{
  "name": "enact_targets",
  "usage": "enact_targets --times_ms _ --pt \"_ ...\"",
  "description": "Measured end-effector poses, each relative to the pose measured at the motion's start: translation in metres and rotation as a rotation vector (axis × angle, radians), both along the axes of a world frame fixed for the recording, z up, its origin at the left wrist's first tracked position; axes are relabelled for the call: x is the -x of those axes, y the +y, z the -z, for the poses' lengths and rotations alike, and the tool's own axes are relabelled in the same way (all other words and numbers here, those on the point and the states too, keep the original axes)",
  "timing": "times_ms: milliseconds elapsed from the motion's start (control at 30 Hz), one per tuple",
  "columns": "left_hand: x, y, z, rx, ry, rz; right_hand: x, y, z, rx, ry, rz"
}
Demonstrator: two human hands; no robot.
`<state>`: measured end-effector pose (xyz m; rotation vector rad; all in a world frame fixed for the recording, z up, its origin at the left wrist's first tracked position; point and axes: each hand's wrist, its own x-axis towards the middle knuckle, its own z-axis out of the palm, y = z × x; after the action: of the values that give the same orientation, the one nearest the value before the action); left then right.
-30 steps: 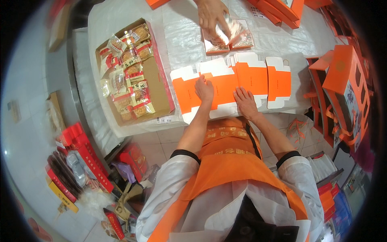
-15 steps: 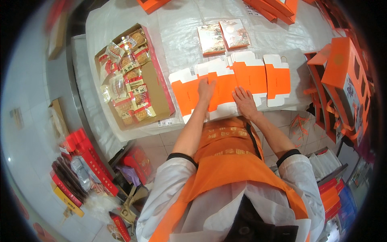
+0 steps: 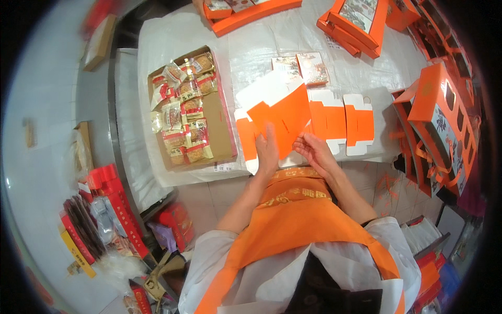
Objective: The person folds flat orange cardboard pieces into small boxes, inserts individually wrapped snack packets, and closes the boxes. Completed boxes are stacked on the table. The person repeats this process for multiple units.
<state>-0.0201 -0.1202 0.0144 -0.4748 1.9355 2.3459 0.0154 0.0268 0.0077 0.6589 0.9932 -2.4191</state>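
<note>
The counter is pretty loaded: built orange boxes off at 3 o'clock, a tray of wrapped cakes at 9. You've got the flat carton dead centre, its long axis running 9 to 3, and only the left end is lifted, that panel tipping up toward 12. So folding's barely begun, I'd say; the right panels lie flat. Your left hand grips the raised panel, your right hand pinches its lower edge.
</note>
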Motion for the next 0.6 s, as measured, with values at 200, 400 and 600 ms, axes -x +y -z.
enact_targets --times_ms 200,400,600 --pt "-0.007 -0.007 -0.022 -0.237 -0.121 0.124 -0.003 -0.021 -0.046 0.212 0.007 0.228" --pt "-0.024 0.005 -0.013 -0.459 0.007 0.131 -0.021 -0.032 -0.056 -0.760 0.514 -0.194" --pt "-0.025 -0.013 -0.017 -0.606 0.059 0.117 -0.030 -0.019 -0.078 -1.053 0.929 -0.512"
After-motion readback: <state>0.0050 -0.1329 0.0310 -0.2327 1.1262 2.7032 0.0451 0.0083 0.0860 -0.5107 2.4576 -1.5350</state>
